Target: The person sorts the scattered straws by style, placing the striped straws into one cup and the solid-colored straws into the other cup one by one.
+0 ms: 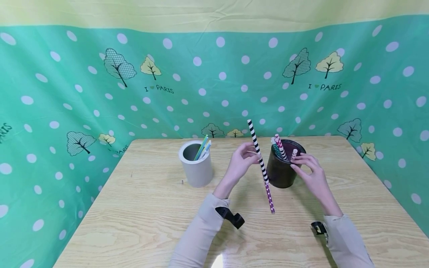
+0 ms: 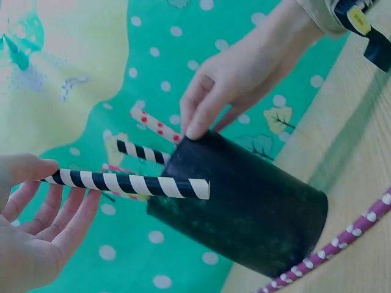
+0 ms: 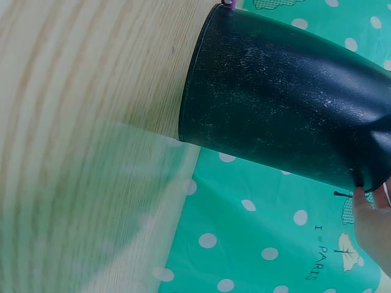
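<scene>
My left hand [image 1: 239, 163] pinches a black-and-white striped paper straw [image 1: 256, 145], held tilted just left of the black cup [image 1: 280, 173]. In the left wrist view, the striped straw's near end overlaps the cup's side. My right hand [image 1: 311, 173] grips the cup's rim, its thumb [image 3: 363, 201] on the outer wall. Inside the cup stand several patterned straws: a pink-and-white one [image 1: 279, 141], a green dotted one [image 1: 276, 147], and a pale one with red dots [image 2: 156, 126] beside the right fingers. A purple straw with white dots [image 1: 270, 199] lies on the table by the cup's base.
To the left stands a white cup [image 1: 198, 175] holding several thin green and blue sticks [image 1: 203, 149]. A tiny dark bit [image 1: 182, 182] lies beside it on the wooden table [image 1: 134, 208]. Behind hangs a green dotted curtain [image 1: 184, 89].
</scene>
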